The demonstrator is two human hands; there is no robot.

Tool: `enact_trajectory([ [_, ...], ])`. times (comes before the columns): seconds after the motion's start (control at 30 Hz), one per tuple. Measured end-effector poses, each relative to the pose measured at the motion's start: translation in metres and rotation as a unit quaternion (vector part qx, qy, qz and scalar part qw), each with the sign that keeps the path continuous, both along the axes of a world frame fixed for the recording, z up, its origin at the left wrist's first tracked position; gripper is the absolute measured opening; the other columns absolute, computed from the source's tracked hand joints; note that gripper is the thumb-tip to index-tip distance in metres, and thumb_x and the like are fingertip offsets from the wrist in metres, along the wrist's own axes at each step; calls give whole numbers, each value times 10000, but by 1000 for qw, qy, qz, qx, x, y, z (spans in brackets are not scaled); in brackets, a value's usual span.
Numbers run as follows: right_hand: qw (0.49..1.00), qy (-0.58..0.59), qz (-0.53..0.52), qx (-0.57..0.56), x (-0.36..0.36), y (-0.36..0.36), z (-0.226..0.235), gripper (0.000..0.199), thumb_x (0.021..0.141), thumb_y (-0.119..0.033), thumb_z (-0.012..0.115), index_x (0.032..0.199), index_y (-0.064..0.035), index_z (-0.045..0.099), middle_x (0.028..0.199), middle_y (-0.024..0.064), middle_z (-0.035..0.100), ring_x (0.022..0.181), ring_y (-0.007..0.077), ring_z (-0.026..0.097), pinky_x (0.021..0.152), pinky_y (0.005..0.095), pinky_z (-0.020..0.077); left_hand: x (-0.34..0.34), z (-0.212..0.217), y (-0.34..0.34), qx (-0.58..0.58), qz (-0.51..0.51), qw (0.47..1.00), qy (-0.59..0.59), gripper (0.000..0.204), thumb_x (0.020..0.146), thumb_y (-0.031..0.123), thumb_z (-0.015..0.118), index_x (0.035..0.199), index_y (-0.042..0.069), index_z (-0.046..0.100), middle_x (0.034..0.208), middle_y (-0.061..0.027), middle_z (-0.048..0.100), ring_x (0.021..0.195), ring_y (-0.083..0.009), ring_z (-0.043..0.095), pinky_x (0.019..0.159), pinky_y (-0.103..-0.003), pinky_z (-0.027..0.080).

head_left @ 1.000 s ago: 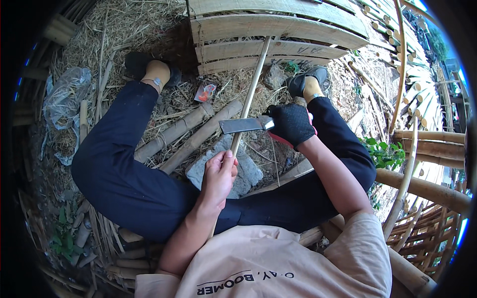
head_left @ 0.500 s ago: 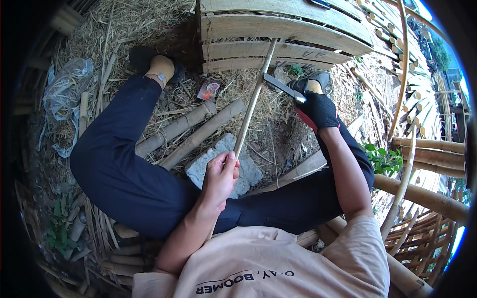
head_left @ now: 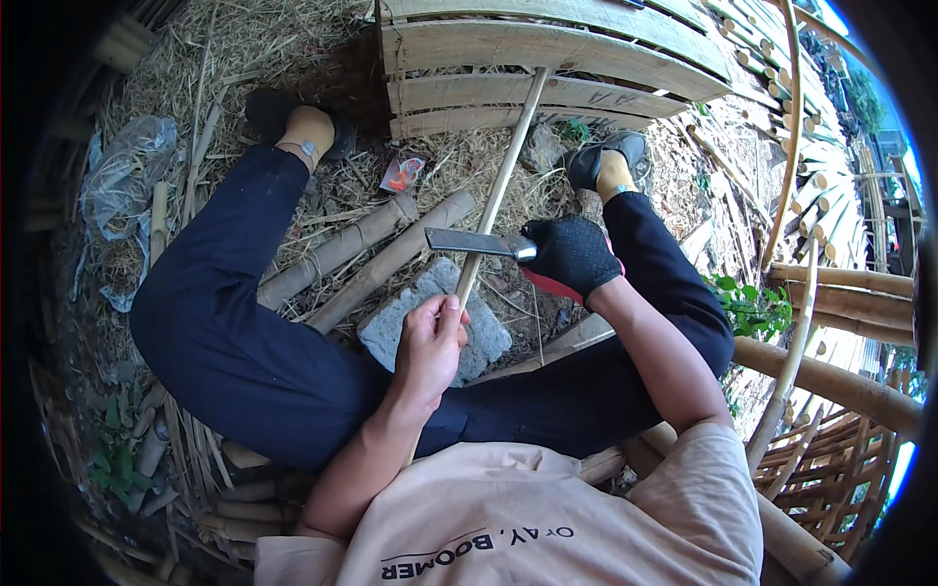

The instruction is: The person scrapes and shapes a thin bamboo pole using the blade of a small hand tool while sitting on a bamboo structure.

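I sit on straw-covered ground with my legs spread. My left hand (head_left: 430, 342), bare, grips the near end of a thin bamboo strip (head_left: 503, 181) that slants up to the wooden slat panel (head_left: 547, 54). My right hand (head_left: 572, 256), in a black glove, holds a flat-bladed knife (head_left: 469, 242) by its handle. The blade lies across the strip just above my left hand. A grey stone block (head_left: 430, 317) sits under both hands, between my legs.
Two thick bamboo poles (head_left: 362, 256) lie on the straw by my left leg. A small red packet (head_left: 403, 172) lies near them. A clear plastic bag (head_left: 122, 195) is at the left. More bamboo poles (head_left: 840, 376) and curved strips (head_left: 791, 146) stand at the right.
My right hand swung the knife up and away to the right, then brought it back down onto the strip near my left hand. The left hand kept its hold.
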State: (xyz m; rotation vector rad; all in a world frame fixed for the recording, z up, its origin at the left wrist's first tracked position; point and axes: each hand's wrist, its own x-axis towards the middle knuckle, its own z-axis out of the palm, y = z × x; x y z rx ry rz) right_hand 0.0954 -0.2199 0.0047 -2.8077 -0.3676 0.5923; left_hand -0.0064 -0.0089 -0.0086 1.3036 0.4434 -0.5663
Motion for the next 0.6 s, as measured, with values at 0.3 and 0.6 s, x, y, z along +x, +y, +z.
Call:
enact_trajectory([
  [0.3,998,-45,-28,-24,10,-8,-13,225,770,-318,678,891,-137,736,798,162,707,795,363,697,744,469,551,0,1,2,17,5,1000,4,325,1061,235,458,808,55,556,589,65,412,506,-20,318,452,-242,243],
  [0.6,991,-76,-105,-33,30,-43,-12,291,843,-381,649,927,-120,742,840,175,716,814,364,697,749,458,543,0,7,2,-32,14,999,31,271,1077,266,427,882,95,506,601,103,346,442,21,248,383,-190,165],
])
